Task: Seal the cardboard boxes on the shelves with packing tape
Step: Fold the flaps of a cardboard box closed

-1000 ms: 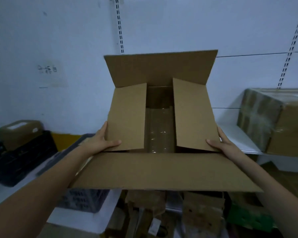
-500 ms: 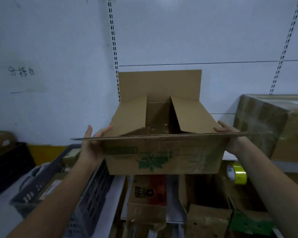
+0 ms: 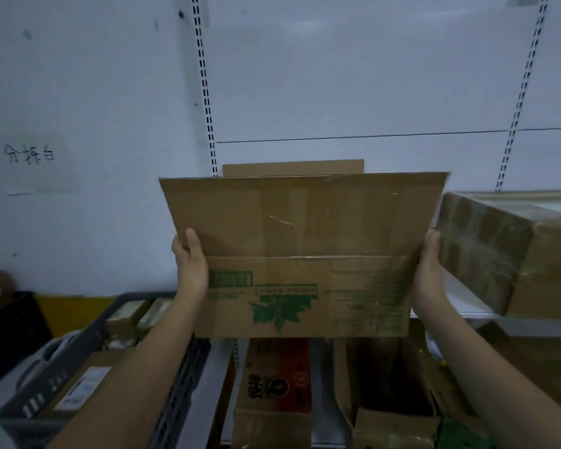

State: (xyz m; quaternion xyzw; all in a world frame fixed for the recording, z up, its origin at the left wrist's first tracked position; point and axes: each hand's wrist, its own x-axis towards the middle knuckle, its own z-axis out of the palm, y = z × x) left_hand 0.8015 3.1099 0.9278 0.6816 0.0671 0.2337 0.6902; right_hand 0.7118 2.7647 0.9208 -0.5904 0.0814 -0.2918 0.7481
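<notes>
I hold an open cardboard box (image 3: pixel 302 286) with a green leaf print up in front of me, above the shelf. Its near flap stands upright and hides the inside; the far flap's top edge shows behind it. My left hand (image 3: pixel 190 260) grips the box's left edge, thumb on the front of the near flap. My right hand (image 3: pixel 429 267) grips the right edge, its fingers hidden behind the cardboard. No tape roll is in view.
A large box wrapped in clear tape (image 3: pixel 512 254) sits on the white shelf (image 3: pixel 467 306) at the right. A grey crate (image 3: pixel 88 377) with small parcels is at the lower left. Several cardboard boxes (image 3: pixel 272 393) stand below. Slotted rails (image 3: pixel 204 85) run up the wall.
The box rose and tipped away from me: its inside was visible a second ago, now the near flap stands up and covers it. Both hands kept their hold on the sides.
</notes>
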